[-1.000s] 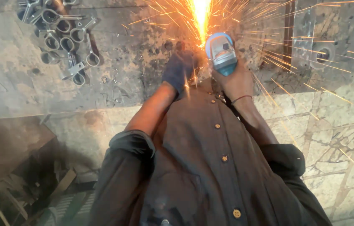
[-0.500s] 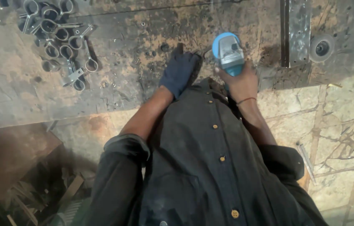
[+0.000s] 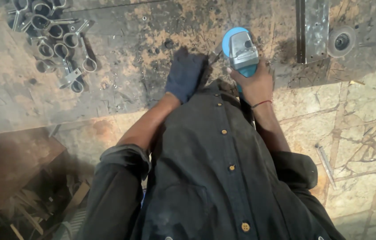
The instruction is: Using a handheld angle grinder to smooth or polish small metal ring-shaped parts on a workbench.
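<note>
My right hand (image 3: 253,83) grips a blue angle grinder (image 3: 241,50) by its body, with the grinder's head pointing away from me over a dark, rusty metal plate (image 3: 152,66). No sparks show. A dark blue glove covers my left hand (image 3: 183,76), which rests flat on the plate just left of the grinder, fingers forward. What lies under the gloved hand is hidden. My dark buttoned shirt fills the lower middle of the view.
A heap of small metal ring clamps (image 3: 57,44) lies at the plate's upper left. A flat steel bar (image 3: 314,29) and a grinding disc (image 3: 341,41) sit at the upper right. A thin metal strip (image 3: 325,164) lies on the floor, right. Scrap wood (image 3: 28,209) is piled lower left.
One second ago the grinder threw a shower of orange sparks. The sparks have stopped, and both hands have stayed on the plate with the grinder still held.
</note>
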